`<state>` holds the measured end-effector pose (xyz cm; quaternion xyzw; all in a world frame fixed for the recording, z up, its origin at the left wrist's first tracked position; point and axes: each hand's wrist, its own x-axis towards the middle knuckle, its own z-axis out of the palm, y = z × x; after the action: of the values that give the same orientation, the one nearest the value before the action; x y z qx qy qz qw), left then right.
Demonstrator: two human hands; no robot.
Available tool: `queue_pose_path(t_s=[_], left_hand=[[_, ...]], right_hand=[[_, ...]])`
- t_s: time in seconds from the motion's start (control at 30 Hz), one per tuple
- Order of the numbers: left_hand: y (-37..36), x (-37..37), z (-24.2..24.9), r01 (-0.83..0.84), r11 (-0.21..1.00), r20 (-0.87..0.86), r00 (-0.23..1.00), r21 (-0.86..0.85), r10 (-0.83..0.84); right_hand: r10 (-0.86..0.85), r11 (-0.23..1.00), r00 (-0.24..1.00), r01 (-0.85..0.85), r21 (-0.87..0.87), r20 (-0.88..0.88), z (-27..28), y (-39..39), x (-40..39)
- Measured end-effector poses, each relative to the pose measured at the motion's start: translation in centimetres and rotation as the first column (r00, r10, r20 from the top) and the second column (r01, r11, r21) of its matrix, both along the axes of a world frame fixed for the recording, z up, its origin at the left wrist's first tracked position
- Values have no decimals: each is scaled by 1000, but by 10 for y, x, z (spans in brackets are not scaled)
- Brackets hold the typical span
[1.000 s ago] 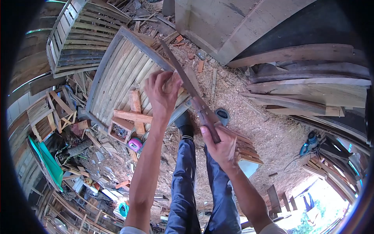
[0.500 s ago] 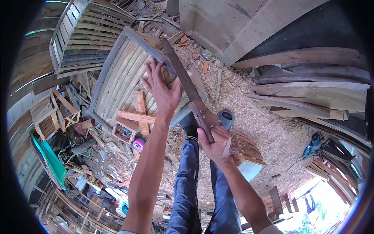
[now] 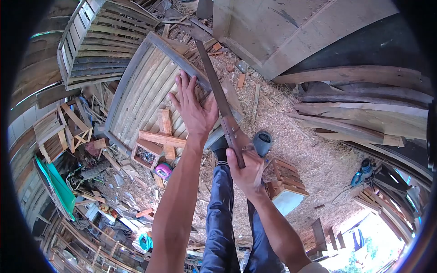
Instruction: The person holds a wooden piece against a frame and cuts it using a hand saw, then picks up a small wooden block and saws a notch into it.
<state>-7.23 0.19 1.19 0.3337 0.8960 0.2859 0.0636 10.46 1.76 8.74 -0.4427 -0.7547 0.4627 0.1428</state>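
My right hand [image 3: 247,166] is wrapped round the handle of a hand saw [image 3: 214,82], low in the middle of the view. The saw's long blade points up and slightly left, beside the right edge of a slatted wooden panel [image 3: 136,93]. My left hand [image 3: 195,109] lies with fingers spread over that panel, close to its framed edge and left of the blade. Whatever is under the palm is mostly hidden. Two crossed wood pieces [image 3: 166,132] and a small wooden box [image 3: 146,154] rest at the panel's lower end.
A pink tape measure [image 3: 163,170] is by the box. Right of my legs stand a slatted wooden crate [image 3: 287,175] and a grey container [image 3: 262,142]. Stacked boards [image 3: 364,107] line the right side, with a blue power tool [image 3: 363,173] below them. Sawdust and offcuts cover the floor.
The saw and my right hand have shifted a little, and the blade stands slightly more upright. My left hand has moved slightly right, fingers still spread.
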Motion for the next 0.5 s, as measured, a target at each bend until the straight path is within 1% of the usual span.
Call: queue_pose_path(t_s=[0.03, 0.13, 0.17, 0.27, 0.37, 0.47, 0.5], left_hand=[[1, 0, -1, 1, 1000, -8, 1000, -15, -1], [0, -1, 0, 4, 998, -38, 999, -56, -6], [0, 0, 0, 8, 998, -53, 999, -60, -12], [0, 4, -2, 25, 997, -69, 997, -73, -30], [-1, 4, -2, 42, 995, -84, 995, -89, -49], [0, 3, -7, 46, 996, -119, 991, -77, -55], [-2, 5, -8, 44, 996, -129, 990, -72, -53]], right_hand=[[9, 1000, 1000, -10, -29, -13, 3, -2, 3], [-54, 998, 998, 52, -47, -42, 16, -16, 25], [34, 998, 999, -35, -42, -18, 18, -18, 38], [-18, 998, 1000, 17, -65, -18, 10, -8, 21], [58, 990, 997, -52, -127, 44, -8, 3, 0], [-3, 998, 1000, 3, -59, 10, -2, -6, 14], [-14, 997, 1000, 13, -71, -12, 4, -12, 23]])
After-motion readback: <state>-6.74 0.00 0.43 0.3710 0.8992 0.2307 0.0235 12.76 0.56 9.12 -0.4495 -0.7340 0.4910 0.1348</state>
